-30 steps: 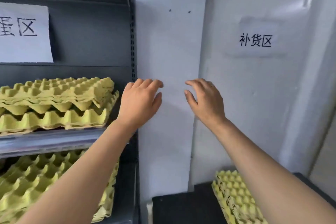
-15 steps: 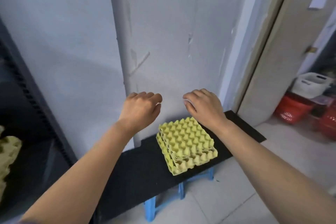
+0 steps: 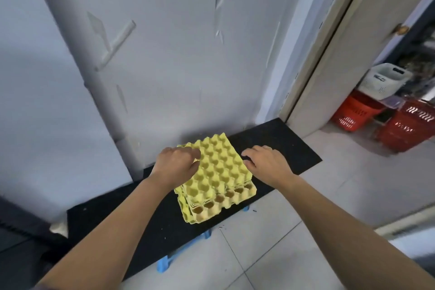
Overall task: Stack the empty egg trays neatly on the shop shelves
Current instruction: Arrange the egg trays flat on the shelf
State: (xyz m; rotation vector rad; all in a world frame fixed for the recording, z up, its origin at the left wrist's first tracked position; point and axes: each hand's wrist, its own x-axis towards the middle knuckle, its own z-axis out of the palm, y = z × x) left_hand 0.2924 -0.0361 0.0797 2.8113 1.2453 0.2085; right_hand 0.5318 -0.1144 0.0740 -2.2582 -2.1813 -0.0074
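Black table [image 3: 131, 214]: low, set against the wall and carried on blue legs.

Stack of egg trays [image 3: 219, 176]: yellow moulded pulp, several nested. It sits on the table near the front edge, between both hands. The layers are slightly out of line, and the lower trays jut out at the near side.

Handling, as judged: light and fairly stiff when nested, but the rims are thin and would crush or tear under a hard pinch. The stack is best taken at two opposite side edges, with fingers under the bottom tray so that it lifts as one.

Left hand [image 3: 175, 166]: fingers bent, lying over the left edge of the top tray and seemingly touching it. Whether it has closed on the rim cannot be told.

Right hand [image 3: 267, 162]: fingers loosely spread and bent downward, just beside the stack's right edge. It holds nothing.
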